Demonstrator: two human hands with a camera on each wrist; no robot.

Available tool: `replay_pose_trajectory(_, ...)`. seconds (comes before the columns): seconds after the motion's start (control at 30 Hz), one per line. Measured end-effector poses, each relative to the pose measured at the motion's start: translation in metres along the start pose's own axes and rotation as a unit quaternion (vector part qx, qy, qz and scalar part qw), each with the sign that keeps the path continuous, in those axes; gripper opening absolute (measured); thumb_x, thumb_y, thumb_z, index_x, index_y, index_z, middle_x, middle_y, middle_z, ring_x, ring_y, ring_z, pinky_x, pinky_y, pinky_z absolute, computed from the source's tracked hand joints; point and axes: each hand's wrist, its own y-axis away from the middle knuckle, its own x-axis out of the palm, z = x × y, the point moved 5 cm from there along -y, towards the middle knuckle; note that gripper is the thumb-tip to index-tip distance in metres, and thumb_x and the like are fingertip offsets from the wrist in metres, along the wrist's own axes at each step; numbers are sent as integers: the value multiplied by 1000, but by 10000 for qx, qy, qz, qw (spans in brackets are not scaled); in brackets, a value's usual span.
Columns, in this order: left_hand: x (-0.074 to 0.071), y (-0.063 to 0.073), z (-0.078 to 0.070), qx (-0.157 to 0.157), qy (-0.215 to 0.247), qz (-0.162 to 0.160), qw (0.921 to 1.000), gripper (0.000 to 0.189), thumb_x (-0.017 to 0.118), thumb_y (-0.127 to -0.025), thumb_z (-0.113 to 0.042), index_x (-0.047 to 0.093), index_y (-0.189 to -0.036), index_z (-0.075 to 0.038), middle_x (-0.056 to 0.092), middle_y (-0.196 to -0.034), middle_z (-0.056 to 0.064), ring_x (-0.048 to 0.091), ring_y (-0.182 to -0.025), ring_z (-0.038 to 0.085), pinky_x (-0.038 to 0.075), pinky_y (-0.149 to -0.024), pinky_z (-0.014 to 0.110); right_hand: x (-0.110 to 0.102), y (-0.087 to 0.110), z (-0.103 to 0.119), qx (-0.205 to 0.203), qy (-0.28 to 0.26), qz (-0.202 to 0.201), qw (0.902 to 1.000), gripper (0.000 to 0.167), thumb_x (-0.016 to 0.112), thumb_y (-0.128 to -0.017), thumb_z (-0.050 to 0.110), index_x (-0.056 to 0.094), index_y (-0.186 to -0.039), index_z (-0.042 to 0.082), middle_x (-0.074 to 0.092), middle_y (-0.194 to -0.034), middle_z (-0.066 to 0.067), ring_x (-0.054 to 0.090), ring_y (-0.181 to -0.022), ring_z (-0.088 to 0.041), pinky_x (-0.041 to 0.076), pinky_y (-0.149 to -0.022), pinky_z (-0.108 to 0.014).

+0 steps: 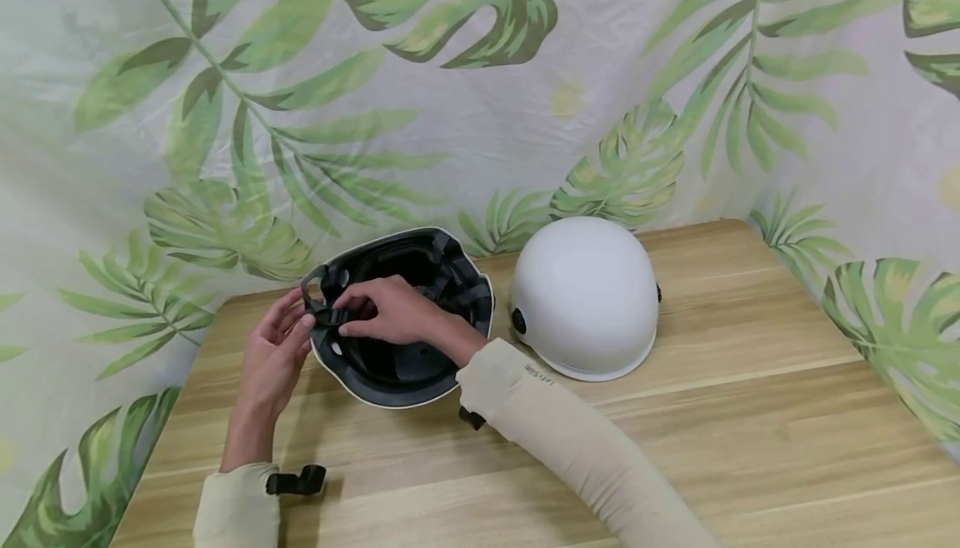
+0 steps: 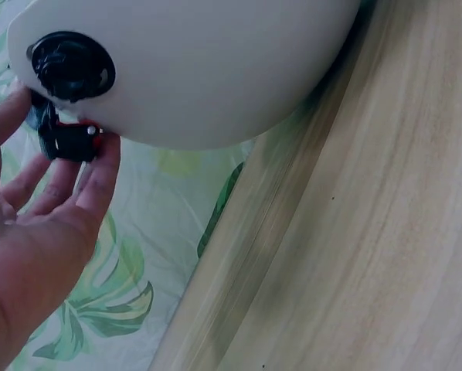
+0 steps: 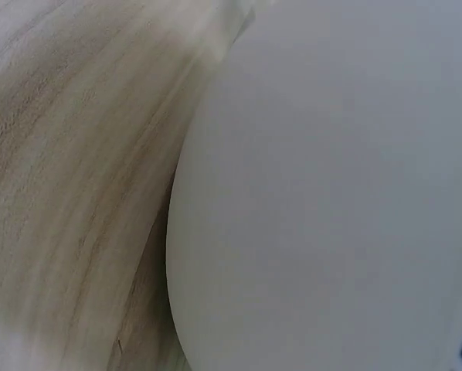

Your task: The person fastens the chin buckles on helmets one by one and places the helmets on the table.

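Observation:
An upturned white helmet [image 1: 397, 398] lies on the table, its black padded inside facing up. At its left rim, my left hand [image 1: 273, 356] holds the black chin strap's buckle [image 1: 330, 316] between thumb and fingers. My right hand [image 1: 393, 311] reaches across the opening and pinches the same buckle from the other side, with thumb and forefinger. The left wrist view shows the buckle [image 2: 69, 143] in the left fingers, just below a round black knob [image 2: 73, 66] on the shell. A smooth white shell [image 3: 324, 193] fills the right wrist view, where the right hand is hidden.
A second white helmet [image 1: 585, 298] stands dome up to the right, close to the right sleeve [image 1: 555, 406]. Both rest on a wood-grain table [image 1: 750, 415]. Behind the table hangs a leaf-patterned cloth [image 1: 480, 132].

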Motion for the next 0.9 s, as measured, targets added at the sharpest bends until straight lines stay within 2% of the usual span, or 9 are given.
replay_pose_trajectory(0.2, -2, 2, 1, 332, 279, 495, 9978, 53, 44, -104, 16, 50, -152, -4, 68, -127, 2, 70, -112, 8, 60, -90, 20, -6, 4, -6, 174, -295, -163, 9993, 33, 75, -101, 30, 73, -133, 19, 77, -119, 3, 74, -102, -2, 54, -88, -10)
replay_pose_trajectory(0.3, -3, 1, 2, 384, 199, 497, 9978, 55, 45, -102, 19, 49, -152, -2, 69, -125, 1, 70, -113, 8, 59, -91, 19, -11, 7, -8, 242, -503, -217, 9982, 33, 74, -102, 28, 72, -133, 18, 77, -119, 1, 75, -99, -3, 54, -84, -9)
replay_pose_trajectory(0.4, -5, 1, 0, 438, -5, 290, 9986, 52, 51, -102, 16, 51, -151, -2, 71, -121, 0, 72, -110, 7, 60, -89, 18, -19, 11, -9, 348, -696, -278, 9966, 34, 74, -102, 29, 72, -133, 18, 76, -120, 2, 75, -100, -5, 55, -83, -10)
replay_pose_trajectory(0.57, -11, 1, -12, 677, -355, -329, 9965, 51, 59, -101, 14, 52, -150, 1, 76, -116, 1, 78, -105, 10, 63, -85, 21, -33, 18, -12, 347, -834, -515, 9946, 33, 74, -102, 31, 72, -133, 19, 76, -121, 3, 72, -98, -3, 56, -83, -13)
replay_pose_trajectory(0.77, -7, 1, -35, 1302, -318, -1211, 9835, 50, 67, -95, 14, 59, -143, 4, 77, -108, 8, 79, -96, 18, 65, -83, 29, -46, 27, -15, 203, -978, -752, 9922, 33, 73, -103, 27, 71, -134, 16, 75, -124, -3, 73, -100, -8, 57, -86, -17)
replay_pose_trajectory(0.9, 4, 1, -49, 1767, -137, -1376, 9745, 50, 71, -92, 15, 61, -140, 8, 77, -105, 8, 77, -93, 19, 65, -84, 29, -50, 34, -18, 183, -1040, -898, 9903, 33, 73, -103, 25, 72, -134, 15, 75, -124, -4, 74, -101, -11, 57, -86, -19)
